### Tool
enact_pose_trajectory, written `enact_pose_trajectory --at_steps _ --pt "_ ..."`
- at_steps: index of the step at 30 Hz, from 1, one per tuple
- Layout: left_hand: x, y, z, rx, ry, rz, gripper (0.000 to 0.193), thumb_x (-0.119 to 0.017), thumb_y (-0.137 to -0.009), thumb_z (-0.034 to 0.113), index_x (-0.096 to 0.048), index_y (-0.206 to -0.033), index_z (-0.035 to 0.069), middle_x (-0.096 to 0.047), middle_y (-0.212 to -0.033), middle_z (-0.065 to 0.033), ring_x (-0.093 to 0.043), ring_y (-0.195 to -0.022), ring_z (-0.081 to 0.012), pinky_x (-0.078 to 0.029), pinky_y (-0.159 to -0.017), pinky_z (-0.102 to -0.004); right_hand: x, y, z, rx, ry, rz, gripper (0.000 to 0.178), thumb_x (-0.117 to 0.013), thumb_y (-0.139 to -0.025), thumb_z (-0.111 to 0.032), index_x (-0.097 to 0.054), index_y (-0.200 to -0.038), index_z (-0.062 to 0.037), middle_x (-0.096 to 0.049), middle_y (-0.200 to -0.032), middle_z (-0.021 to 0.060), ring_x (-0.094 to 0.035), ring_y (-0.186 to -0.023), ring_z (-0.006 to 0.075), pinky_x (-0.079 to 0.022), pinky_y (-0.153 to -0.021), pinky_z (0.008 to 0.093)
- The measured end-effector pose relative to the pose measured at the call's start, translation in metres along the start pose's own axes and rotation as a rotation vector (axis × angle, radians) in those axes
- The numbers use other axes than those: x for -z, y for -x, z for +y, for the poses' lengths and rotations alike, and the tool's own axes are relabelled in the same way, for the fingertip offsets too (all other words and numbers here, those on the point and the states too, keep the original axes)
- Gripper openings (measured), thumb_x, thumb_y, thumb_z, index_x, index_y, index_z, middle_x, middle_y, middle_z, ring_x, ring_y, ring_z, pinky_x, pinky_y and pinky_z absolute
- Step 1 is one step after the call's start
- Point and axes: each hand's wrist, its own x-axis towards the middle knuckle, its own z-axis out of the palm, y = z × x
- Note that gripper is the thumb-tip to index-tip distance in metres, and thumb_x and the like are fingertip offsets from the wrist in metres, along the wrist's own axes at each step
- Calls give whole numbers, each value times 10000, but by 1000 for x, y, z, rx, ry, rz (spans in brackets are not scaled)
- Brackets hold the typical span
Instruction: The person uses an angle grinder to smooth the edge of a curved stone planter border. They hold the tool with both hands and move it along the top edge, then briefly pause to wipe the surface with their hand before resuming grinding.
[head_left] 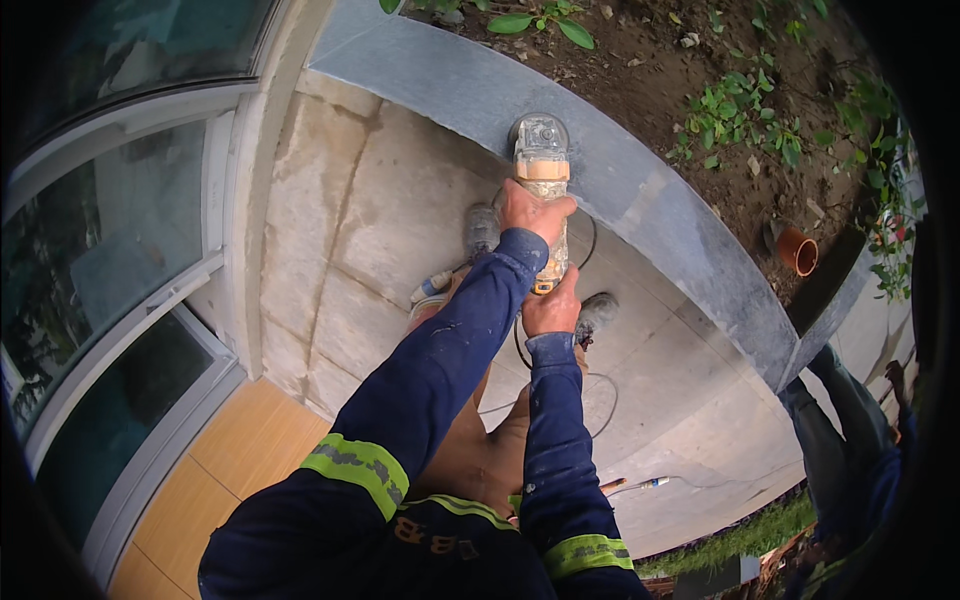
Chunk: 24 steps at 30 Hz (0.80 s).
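Note:
An angle grinder (545, 172), coated in pale dust, stretches away from me with its head and disc guard over the grey stone coping (600, 150) of a low planter wall. Around the front of its body my left hand (533, 212) is closed. Farther back, my right hand (552, 304) grips the rear end of the tool. A dark power cord (592, 245) loops out beside the grinder. The underside of the disc, where it meets the stone, is hidden from view.
Beyond the coping lies planter soil (640, 70) with green plants (740, 120) and a small terracotta pot (797, 250). A glazed door (130, 220) stands at left. Cord connectors (655, 482) lie on the concrete floor (690, 400). Another person's legs (840, 410) show at right.

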Motion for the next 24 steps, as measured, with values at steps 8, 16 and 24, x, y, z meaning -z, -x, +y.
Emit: enact_pose_trajectory --at_steps 8,16,24 --pt "-21 -8 20 -33 -28 -27 784 -791 -619 261 -383 -1206 -59 -617 -1079 -287 -637 -994 -408 -503 -909 -430 7 -21 0 -11 18 77 693 -752 -713 -173 -375 -1271 -6 -652 -846 308 -632 -826 499 -504 -734 528" --pt "1 -9 1 -7 49 2 749 -793 -619 260 -408 -1173 -64 -621 -1095 -280 -641 -1001 -394 -498 -918 -417 5 -6 -11 30 22 8 697 -740 -705 -147 -361 -1275 -14 -651 -859 311 -629 -845 501 -503 -748 524" --pt "3 -14 29 25 0 -3 746 -774 -619 269 -401 -1174 -62 -617 -1087 -286 -627 -1014 -411 -495 -913 -437 5 -25 -21 50 58 32 673 -715 -729 -132 -368 -1291 -2 -651 -868 313 -629 -843 504 -503 -740 525"
